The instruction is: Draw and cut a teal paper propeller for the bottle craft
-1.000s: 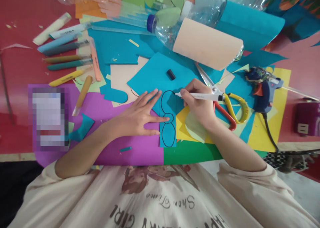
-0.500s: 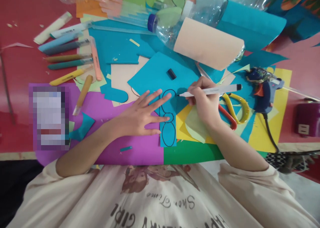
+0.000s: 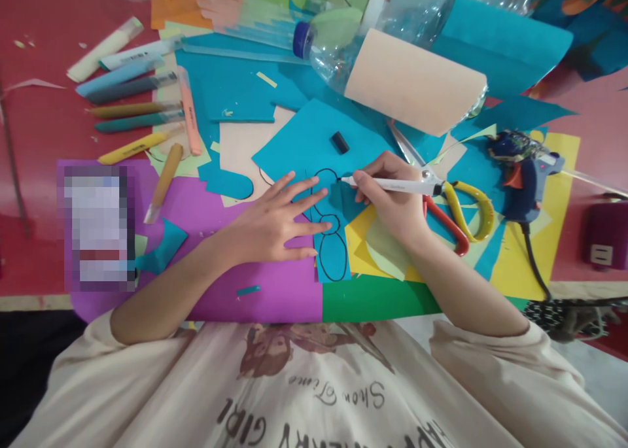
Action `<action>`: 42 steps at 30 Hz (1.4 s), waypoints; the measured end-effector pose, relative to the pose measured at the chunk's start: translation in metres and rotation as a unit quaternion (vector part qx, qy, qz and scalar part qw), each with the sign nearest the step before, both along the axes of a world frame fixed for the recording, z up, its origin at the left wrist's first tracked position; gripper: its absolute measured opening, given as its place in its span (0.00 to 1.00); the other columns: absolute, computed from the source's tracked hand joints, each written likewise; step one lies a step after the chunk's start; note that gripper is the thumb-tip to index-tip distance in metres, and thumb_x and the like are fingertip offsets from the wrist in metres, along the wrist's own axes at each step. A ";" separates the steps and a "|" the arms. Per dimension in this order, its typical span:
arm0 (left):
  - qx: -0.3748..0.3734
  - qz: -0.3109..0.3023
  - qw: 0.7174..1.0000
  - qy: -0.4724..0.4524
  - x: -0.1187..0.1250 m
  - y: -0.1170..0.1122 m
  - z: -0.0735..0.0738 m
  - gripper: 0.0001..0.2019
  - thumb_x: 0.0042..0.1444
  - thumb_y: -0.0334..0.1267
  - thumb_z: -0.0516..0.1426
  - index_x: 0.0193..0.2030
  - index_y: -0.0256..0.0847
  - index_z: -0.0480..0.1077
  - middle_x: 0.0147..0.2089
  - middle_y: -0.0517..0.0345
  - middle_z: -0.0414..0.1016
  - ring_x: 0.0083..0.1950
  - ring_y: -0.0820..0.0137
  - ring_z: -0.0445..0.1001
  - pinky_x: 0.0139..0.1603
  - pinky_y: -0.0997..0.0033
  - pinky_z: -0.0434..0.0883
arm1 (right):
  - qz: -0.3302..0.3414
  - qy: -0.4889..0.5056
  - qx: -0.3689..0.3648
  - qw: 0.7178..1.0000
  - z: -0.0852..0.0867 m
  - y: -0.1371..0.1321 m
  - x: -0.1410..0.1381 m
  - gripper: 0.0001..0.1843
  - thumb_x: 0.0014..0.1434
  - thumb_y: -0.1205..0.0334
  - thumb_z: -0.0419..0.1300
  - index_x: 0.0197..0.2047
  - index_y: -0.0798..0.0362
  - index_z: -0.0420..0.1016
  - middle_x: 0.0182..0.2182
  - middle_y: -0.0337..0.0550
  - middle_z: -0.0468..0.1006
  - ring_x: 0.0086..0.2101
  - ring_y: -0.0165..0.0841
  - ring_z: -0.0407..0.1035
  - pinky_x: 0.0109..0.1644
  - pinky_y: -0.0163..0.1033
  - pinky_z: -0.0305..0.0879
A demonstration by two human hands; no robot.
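Observation:
My left hand [image 3: 277, 225] lies flat with its fingers spread, the fingertips resting on a narrow strip of blue paper [image 3: 338, 265]. Black outlines are drawn on the strip: an oval at the bottom, a small circle in the middle and a larger loop above. A white marker [image 3: 392, 185] is pinched in my right hand [image 3: 395, 203], its black tip at the upper loop's right edge. The marker's black cap [image 3: 339, 142] lies apart on a blue sheet [image 3: 304, 134]. Scissors [image 3: 468, 212] with red and yellow handles lie just right of my right hand, partly behind it.
Several markers [image 3: 132, 148] lie at the left, above a blurred phone-like object [image 3: 98, 225]. A plastic bottle [image 3: 333, 49] wrapped in peach paper [image 3: 417, 82] lies across the back. At the right are a blue glue gun [image 3: 524, 180] with its cord and a purple box [image 3: 608, 235].
The marker tip has shifted slightly left and up along the loop, and the marker is tilted differently. My left hand's fingers have moved a little to the left on the strip.

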State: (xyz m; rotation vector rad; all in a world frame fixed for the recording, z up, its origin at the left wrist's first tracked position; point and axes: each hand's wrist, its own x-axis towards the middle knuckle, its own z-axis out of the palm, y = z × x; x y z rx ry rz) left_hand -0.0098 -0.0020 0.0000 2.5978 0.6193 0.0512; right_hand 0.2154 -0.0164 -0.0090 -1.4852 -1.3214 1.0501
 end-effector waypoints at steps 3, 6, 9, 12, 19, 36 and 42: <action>-0.002 0.001 1.000 0.003 0.001 0.000 0.000 0.19 0.60 0.48 0.57 0.58 0.52 0.72 0.72 0.49 0.57 0.74 0.50 0.50 0.71 0.36 0.48 | 0.003 -0.004 -0.011 1.000 0.000 0.000 0.000 0.15 0.55 0.56 0.65 0.24 0.49 0.64 0.17 0.33 0.70 0.18 0.27 0.63 0.23 0.37 0.59; 0.000 0.001 1.000 -0.004 0.000 0.001 -0.001 0.19 0.60 0.48 0.57 0.57 0.52 0.72 0.71 0.49 0.57 0.74 0.49 0.50 0.70 0.35 0.48 | 0.007 -0.014 -0.005 1.000 0.000 0.000 0.000 0.14 0.56 0.60 0.64 0.23 0.49 0.63 0.16 0.33 0.69 0.18 0.27 0.63 0.23 0.36 0.57; 0.003 0.002 1.000 -0.011 -0.001 0.000 -0.002 0.19 0.60 0.48 0.57 0.57 0.52 0.72 0.71 0.49 0.58 0.74 0.50 0.51 0.70 0.36 0.48 | 0.018 -0.028 0.005 0.999 0.000 0.000 0.000 0.15 0.55 0.63 0.62 0.22 0.49 0.61 0.15 0.33 0.68 0.18 0.27 0.61 0.23 0.36 0.54; 0.010 0.004 1.000 -0.027 -0.001 -0.001 -0.003 0.19 0.59 0.47 0.58 0.57 0.51 0.73 0.71 0.48 0.59 0.73 0.49 0.52 0.70 0.36 0.49 | 0.029 -0.044 0.017 0.998 0.001 0.001 0.001 0.15 0.54 0.65 0.61 0.21 0.50 0.59 0.15 0.32 0.64 0.19 0.26 0.58 0.23 0.35 0.52; 0.021 0.003 0.999 -0.049 -0.001 -0.002 -0.005 0.18 0.58 0.46 0.60 0.55 0.50 0.74 0.69 0.46 0.61 0.73 0.48 0.53 0.70 0.35 0.50 | 0.047 -0.069 0.016 0.996 0.000 0.001 0.004 0.15 0.52 0.66 0.61 0.19 0.50 0.60 0.15 0.31 0.61 0.20 0.26 0.54 0.24 0.35 0.49; 0.045 0.002 0.996 -0.077 -0.003 -0.001 -0.012 0.18 0.58 0.46 0.60 0.55 0.51 0.74 0.69 0.47 0.62 0.73 0.48 0.53 0.69 0.34 0.51 | 0.107 -0.043 -0.030 0.993 0.007 -0.002 -0.001 0.14 0.46 0.65 0.58 0.16 0.50 0.57 0.14 0.32 0.58 0.19 0.24 0.52 0.22 0.33 0.47; 0.046 0.000 0.996 -0.070 -0.003 -0.001 -0.011 0.18 0.58 0.46 0.60 0.56 0.52 0.73 0.69 0.49 0.62 0.72 0.49 0.54 0.69 0.35 0.51 | 0.102 0.058 -0.052 0.992 0.003 -0.001 0.001 0.16 0.51 0.60 0.61 0.17 0.50 0.61 0.13 0.33 0.66 0.15 0.24 0.57 0.19 0.33 0.53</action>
